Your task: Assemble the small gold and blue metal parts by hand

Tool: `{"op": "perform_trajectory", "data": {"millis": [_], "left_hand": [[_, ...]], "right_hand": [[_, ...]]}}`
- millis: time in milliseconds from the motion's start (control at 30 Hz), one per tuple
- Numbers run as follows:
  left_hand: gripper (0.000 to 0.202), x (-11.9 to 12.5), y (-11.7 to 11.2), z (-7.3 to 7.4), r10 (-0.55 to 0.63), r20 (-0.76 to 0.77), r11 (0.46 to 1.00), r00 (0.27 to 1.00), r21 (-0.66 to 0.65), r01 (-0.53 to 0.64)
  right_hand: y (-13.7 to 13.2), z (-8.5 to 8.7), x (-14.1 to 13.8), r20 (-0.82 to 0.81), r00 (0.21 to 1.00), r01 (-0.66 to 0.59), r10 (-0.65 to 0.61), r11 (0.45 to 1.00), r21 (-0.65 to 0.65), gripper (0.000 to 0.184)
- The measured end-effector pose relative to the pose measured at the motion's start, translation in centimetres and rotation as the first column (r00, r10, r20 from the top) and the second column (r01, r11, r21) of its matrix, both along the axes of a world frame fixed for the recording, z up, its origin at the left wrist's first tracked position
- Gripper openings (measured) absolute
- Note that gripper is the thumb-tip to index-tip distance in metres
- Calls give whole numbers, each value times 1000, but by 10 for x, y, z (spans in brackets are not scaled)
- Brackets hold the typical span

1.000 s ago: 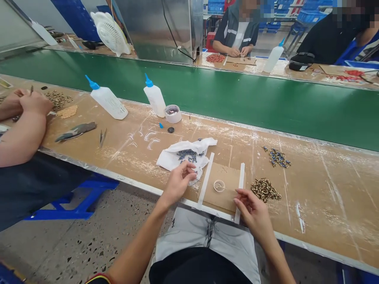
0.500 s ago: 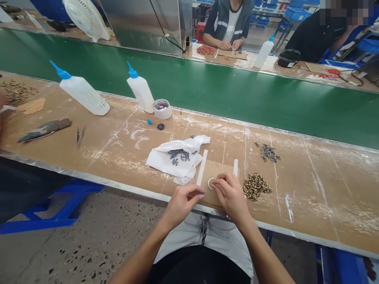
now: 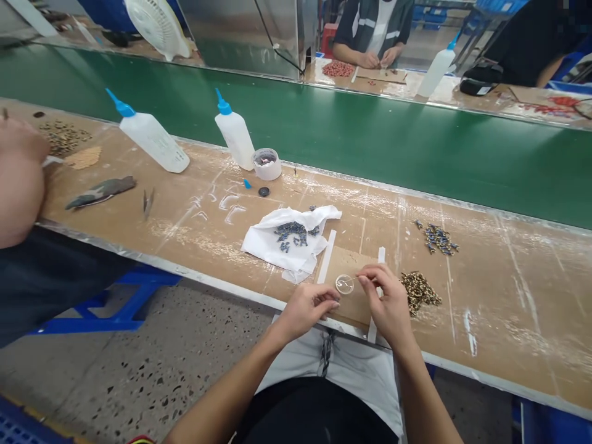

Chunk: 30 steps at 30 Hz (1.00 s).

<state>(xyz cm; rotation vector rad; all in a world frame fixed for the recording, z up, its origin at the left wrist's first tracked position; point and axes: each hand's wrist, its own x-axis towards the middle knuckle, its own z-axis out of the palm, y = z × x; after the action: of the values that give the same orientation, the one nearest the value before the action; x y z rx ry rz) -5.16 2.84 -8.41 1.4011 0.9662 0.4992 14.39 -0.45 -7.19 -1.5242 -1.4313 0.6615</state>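
Note:
My right hand (image 3: 383,295) pinches a thin stick (image 3: 356,277), whose far end reaches over a small round clear dish (image 3: 345,284). The dish lies on a cardboard piece (image 3: 354,259) edged with white tape strips. Left of the dish, my left hand (image 3: 312,308) has thumb and fingertips drawn together near the table's front edge; whatever they hold is hidden. A white cloth (image 3: 263,240) lies to the left with small blue-grey pieces (image 3: 292,234) on it. Beside my right hand is a pile of small brass-coloured pieces (image 3: 420,293), and behind that a smaller pile of blue-and-brass pieces (image 3: 440,239).
Two white bottles with blue nozzles (image 3: 155,143) (image 3: 235,139) and a tape roll (image 3: 267,164) stand along the back edge. Tweezers (image 3: 148,202) lie at left, near a co-worker's arm (image 3: 21,179). A green conveyor belt (image 3: 296,120) runs behind; other people sit beyond it.
My right hand has moved back from the dish, so the stick and the dish now show. The view has shifted left, bringing the co-worker's arm in.

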Motion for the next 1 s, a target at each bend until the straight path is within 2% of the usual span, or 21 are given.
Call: {"op": "perform_trajectory", "data": {"millis": [67,133,267,400,767,1000], "left_hand": [[12,1,0,0,0,-27,999,1000,48,1],[11,2,0,-1,-3,-45,994,999,109,8],[9,5,-1,-3,-21,-65,978,998,204,34],[9,7,-1,-3,-46,-85,968,995,241,66],[11,10,1,-1,-53,-141,955,989,283,91],[9,9,1,1,-58,-89,968,994,238,77]], "right_hand": [[-9,-6,-3,-185,976,112,-111,994,-3,13],[-20,-15,-7,-338,918,208,-207,978,-32,14],[-36,-31,-19,-462,841,288,-282,956,-57,14],[-41,-38,-24,-408,872,283,-271,959,-34,14],[-42,-40,-24,-257,947,193,-194,981,-30,14],[-42,-40,-24,-231,956,184,-181,983,-8,15]]}}
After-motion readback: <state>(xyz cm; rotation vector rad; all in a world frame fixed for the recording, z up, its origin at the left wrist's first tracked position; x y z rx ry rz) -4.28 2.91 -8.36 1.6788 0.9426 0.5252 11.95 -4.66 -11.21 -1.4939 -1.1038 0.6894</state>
